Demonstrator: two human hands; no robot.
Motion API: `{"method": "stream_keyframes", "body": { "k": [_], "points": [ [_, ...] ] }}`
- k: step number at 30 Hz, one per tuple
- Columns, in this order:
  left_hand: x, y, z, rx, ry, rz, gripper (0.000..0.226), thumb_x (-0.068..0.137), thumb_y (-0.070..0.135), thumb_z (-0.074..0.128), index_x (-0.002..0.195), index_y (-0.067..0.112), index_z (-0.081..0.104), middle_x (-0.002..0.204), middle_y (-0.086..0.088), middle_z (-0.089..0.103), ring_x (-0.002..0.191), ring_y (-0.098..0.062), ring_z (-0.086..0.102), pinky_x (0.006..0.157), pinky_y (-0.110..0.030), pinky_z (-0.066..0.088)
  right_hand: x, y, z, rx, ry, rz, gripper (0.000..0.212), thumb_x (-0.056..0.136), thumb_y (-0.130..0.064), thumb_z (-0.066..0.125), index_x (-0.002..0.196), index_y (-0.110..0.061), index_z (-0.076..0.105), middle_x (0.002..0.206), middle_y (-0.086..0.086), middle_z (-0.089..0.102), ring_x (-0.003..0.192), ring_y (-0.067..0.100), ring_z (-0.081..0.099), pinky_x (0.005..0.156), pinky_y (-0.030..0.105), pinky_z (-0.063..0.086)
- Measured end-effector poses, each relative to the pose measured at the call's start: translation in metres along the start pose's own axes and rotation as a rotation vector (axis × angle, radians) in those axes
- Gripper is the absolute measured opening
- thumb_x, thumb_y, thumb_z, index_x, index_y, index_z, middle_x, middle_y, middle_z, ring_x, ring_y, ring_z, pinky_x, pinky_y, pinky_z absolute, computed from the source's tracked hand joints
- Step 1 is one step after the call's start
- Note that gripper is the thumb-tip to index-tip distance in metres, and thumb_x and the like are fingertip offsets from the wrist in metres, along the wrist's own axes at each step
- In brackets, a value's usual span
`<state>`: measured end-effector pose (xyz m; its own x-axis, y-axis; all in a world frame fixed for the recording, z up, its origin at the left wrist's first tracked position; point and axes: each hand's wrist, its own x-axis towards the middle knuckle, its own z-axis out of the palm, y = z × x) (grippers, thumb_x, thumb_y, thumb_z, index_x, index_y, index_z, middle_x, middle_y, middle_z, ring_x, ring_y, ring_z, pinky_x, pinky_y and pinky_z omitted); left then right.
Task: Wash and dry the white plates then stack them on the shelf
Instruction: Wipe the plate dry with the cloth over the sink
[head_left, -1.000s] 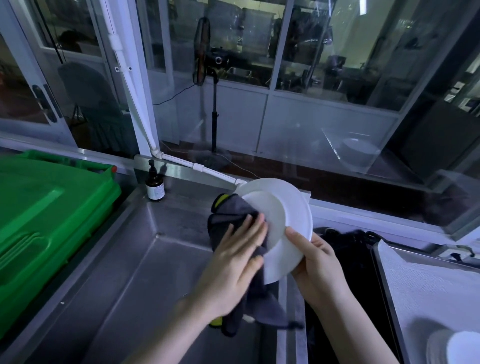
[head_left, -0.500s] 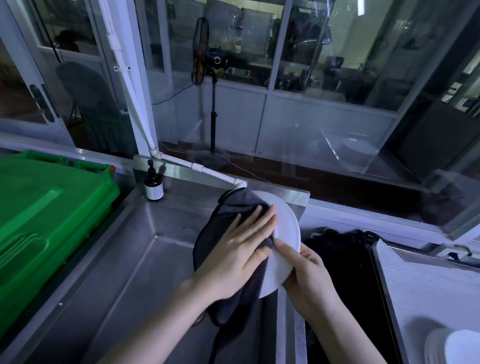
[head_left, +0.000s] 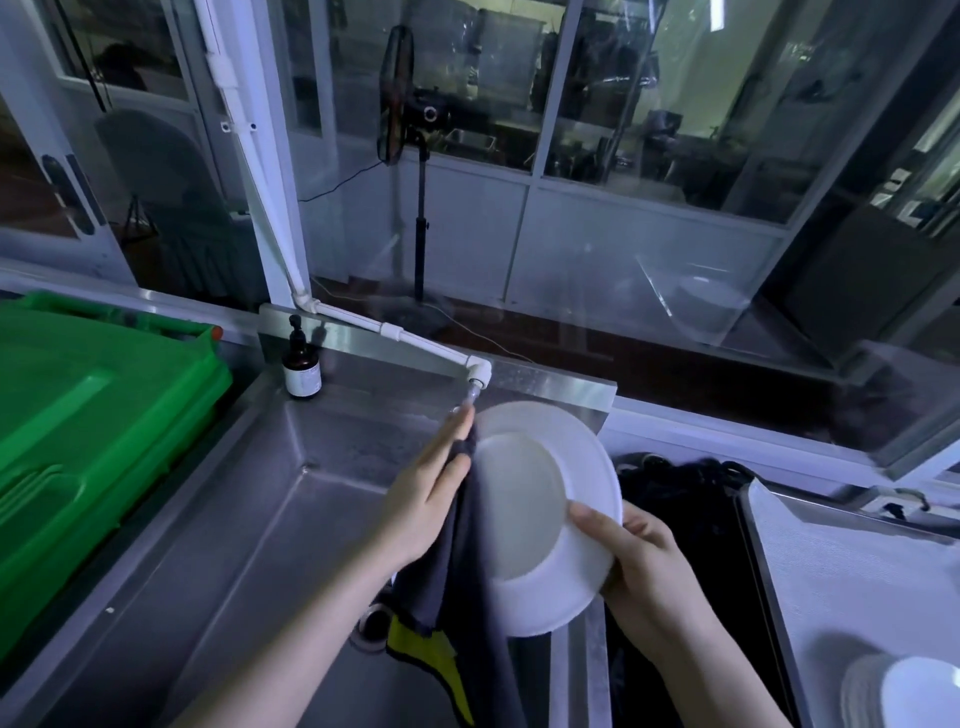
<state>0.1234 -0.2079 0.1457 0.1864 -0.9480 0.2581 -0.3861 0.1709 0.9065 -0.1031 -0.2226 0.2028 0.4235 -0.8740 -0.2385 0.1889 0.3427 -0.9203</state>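
I hold a white plate tilted on edge above the right side of the steel sink. My right hand grips its lower right rim, thumb on the face. My left hand presses a dark grey cloth with a yellow patch against the plate's left edge and back; the cloth hangs down into the sink. More white plates sit stacked at the bottom right on a white-covered surface.
A white pipe tap ends just above the plate. A brown pump bottle stands at the sink's back left corner. A green bin lid lies to the left. Dark cables or straps fill the gap right of the sink.
My left hand slid with the cloth from the plate's face to its left edge. The plate turned so that its face shows.
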Motion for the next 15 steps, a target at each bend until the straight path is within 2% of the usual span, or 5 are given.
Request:
{"method": "stream_keyframes", "body": {
  "k": [3,6,9,11,15],
  "points": [
    [-0.030,-0.007,0.011,-0.123,0.120,-0.037,0.051,0.102,0.008,0.041,0.150,0.022,0.027,0.158,0.012,0.026,0.147,-0.004,0.021,0.123,-0.035,0.015,0.007,0.000,-0.004,0.087,0.058,-0.022,0.028,0.078,-0.016,0.075,0.101,-0.001,0.076,0.110,0.025,0.072,0.093,0.031,0.073,0.072,0.035,0.061],
    [-0.056,-0.005,0.029,-0.046,0.187,0.056,0.054,0.101,0.006,0.042,0.151,0.014,0.025,0.162,0.004,0.019,0.150,-0.012,0.015,0.122,-0.027,0.010,0.016,0.004,0.000,0.184,0.119,-0.037,0.030,0.086,-0.018,0.065,0.112,-0.004,0.074,0.117,0.020,0.071,0.103,0.030,0.071,0.076,0.034,0.060],
    [-0.071,0.000,0.044,0.160,0.122,0.175,0.052,0.105,0.022,0.035,0.154,0.015,0.019,0.165,0.008,0.008,0.152,-0.016,0.008,0.122,-0.030,0.008,0.028,0.010,0.011,0.264,0.185,-0.036,0.044,0.088,-0.021,0.062,0.128,-0.003,0.063,0.126,0.020,0.067,0.115,0.031,0.066,0.091,0.040,0.056],
    [-0.068,0.006,0.046,0.295,0.080,0.249,0.052,0.106,0.036,0.025,0.154,0.015,0.022,0.164,0.007,0.012,0.151,-0.018,0.010,0.121,-0.036,0.009,0.033,0.018,0.023,0.295,0.193,-0.008,0.048,0.090,-0.021,0.059,0.133,-0.001,0.057,0.128,0.023,0.065,0.120,0.035,0.063,0.101,0.045,0.049],
    [-0.039,0.006,0.034,0.443,-0.020,0.360,0.050,0.105,0.034,0.030,0.152,0.015,0.032,0.161,0.005,0.023,0.150,-0.011,0.018,0.120,-0.036,0.017,0.036,0.034,0.042,0.298,0.183,0.041,0.040,0.090,-0.014,0.059,0.123,0.007,0.064,0.124,0.029,0.065,0.117,0.038,0.064,0.103,0.045,0.051]
  ]
}}
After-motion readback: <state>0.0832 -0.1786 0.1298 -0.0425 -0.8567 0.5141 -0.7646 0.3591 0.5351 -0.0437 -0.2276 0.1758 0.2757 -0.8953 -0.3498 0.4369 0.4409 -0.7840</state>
